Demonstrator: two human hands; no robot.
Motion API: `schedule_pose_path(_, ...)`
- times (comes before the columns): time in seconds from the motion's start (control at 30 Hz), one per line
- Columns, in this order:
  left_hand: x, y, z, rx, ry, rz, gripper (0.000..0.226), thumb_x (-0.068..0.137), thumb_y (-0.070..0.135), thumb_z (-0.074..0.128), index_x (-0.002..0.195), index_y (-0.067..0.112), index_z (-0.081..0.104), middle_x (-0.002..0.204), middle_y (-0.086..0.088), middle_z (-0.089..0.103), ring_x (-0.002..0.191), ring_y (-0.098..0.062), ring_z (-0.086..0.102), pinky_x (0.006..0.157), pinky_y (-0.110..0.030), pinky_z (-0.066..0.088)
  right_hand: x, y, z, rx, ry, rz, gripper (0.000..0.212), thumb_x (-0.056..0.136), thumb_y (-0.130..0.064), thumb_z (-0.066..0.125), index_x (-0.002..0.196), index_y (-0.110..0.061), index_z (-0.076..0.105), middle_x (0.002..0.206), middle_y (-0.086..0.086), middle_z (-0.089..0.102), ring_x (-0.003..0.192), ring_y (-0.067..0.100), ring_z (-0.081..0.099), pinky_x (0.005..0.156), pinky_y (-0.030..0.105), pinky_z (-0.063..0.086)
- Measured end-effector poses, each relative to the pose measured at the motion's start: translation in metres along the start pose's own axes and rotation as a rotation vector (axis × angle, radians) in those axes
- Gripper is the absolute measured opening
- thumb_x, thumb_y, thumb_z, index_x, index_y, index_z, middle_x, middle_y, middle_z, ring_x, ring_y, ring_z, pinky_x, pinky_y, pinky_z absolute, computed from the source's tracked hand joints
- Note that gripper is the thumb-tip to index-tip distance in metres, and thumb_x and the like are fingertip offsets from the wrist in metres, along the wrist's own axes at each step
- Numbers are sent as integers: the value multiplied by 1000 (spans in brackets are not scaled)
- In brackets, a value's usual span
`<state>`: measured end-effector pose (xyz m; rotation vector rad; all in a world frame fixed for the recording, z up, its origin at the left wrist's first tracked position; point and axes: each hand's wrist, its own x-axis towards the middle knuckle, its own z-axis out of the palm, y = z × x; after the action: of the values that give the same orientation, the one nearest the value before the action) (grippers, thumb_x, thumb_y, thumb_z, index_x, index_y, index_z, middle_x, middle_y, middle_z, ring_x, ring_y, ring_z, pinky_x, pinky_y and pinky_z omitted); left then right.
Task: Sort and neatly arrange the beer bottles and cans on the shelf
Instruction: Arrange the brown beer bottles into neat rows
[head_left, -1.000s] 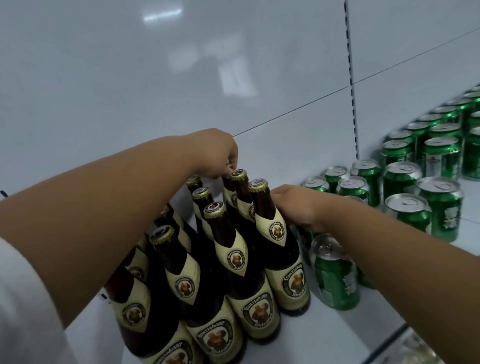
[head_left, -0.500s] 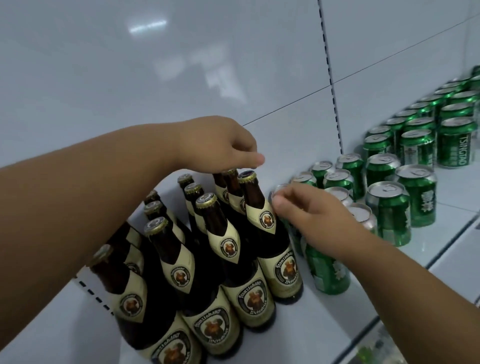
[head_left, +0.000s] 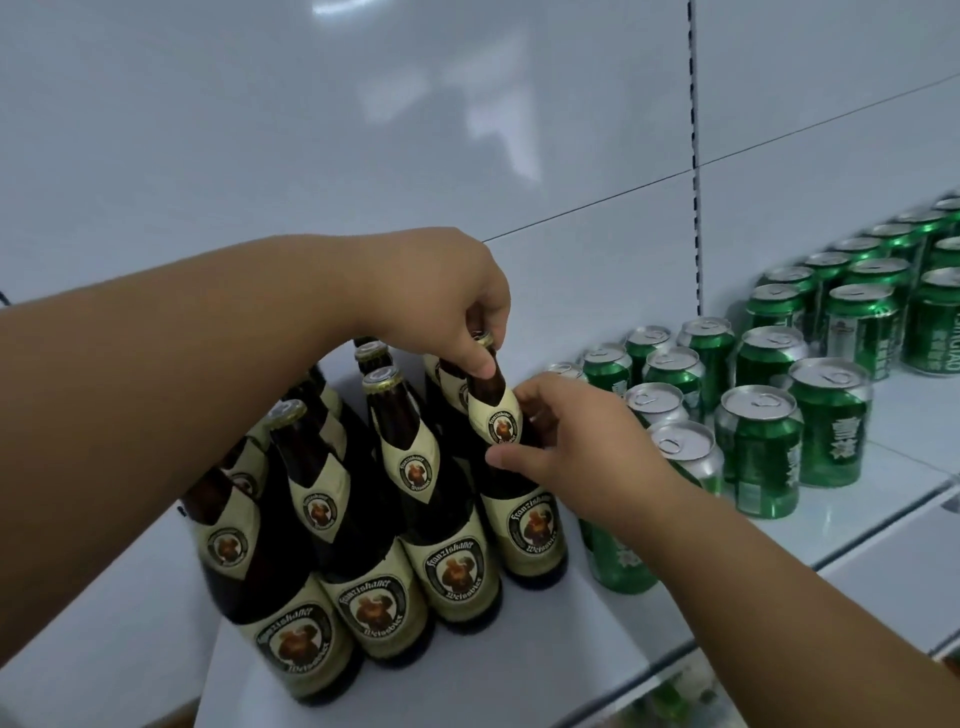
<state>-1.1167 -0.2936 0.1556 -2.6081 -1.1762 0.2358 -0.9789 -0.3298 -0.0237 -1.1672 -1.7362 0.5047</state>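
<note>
This looks like a shop, most likely a supermarket drinks aisle. A white metal shelf (head_left: 519, 660) of the retail kind fills the lower frame, backed by glossy white panels (head_left: 311, 130) and a slotted upright (head_left: 695, 156) in the upper right. Identical brown beer bottles (head_left: 441, 530) stand in ranks at lower left, and many identical green cans (head_left: 758, 462) run in rows toward the right edge. Below the shelf edge, something blurred may be more stock.

Both hands reach forward, left (head_left: 441, 291) fingers curled, right (head_left: 576, 447) fingers curled.
</note>
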Motion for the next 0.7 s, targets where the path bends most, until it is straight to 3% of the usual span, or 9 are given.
schedule_pose_path(0.17, -1, 2, 0, 4, -27, -46, 24, 74, 45, 80, 93, 32, 72, 71, 43, 56, 71, 16, 55, 57, -16, 37, 2, 1, -1, -19, -25, -13, 37, 70, -53, 79, 95, -36, 59, 87, -19, 64, 78, -3, 60, 71, 32, 55)
schedule_pose_path(0.27, 0, 5, 0, 5, -44, -84, 23, 74, 44, 80, 92, 32, 72, 70, 43, 56, 70, 14, 55, 58, -19, 38, 2, 1, -1, -19, -18, -20, 35, 70, -51, 80, 91, -36, 57, 83, -20, 63, 75, -5, 58, 66, 25, 52)
schedule_pose_path(0.4, 1, 10, -2, -1, -61, -122, 21, 74, 42, 81, 91, 32, 72, 67, 45, 54, 67, 19, 54, 57, -19, 35, 5, 0, -3, -39, -41, -19, 36, 70, -51, 80, 92, -35, 56, 84, -18, 62, 78, -1, 59, 70, 31, 54)
schedule_pose_path(0.5, 0, 13, -2, -7, -49, -141, 21, 75, 42, 81, 91, 32, 72, 65, 39, 58, 66, 18, 54, 56, -19, 36, 4, -2, -4, -63, -45, -13, 38, 70, -52, 80, 94, -34, 56, 86, -17, 62, 80, 1, 58, 70, 31, 53)
schedule_pose_path(0.6, -4, 12, 1, -12, -19, -142, 22, 76, 42, 79, 94, 31, 73, 68, 22, 63, 68, 7, 58, 60, -20, 41, -1, -7, -2, -88, -26, 0, 37, 73, -52, 78, 98, -33, 57, 87, -17, 62, 79, 0, 58, 68, 28, 51)
schedule_pose_path(0.7, -7, 10, 3, -12, -1, -115, 21, 78, 44, 78, 94, 31, 73, 75, 20, 65, 75, 5, 59, 65, -19, 45, -8, -13, 0, -106, 1, 16, 35, 77, -48, 76, 100, -27, 59, 86, -14, 64, 78, 4, 59, 69, 33, 53)
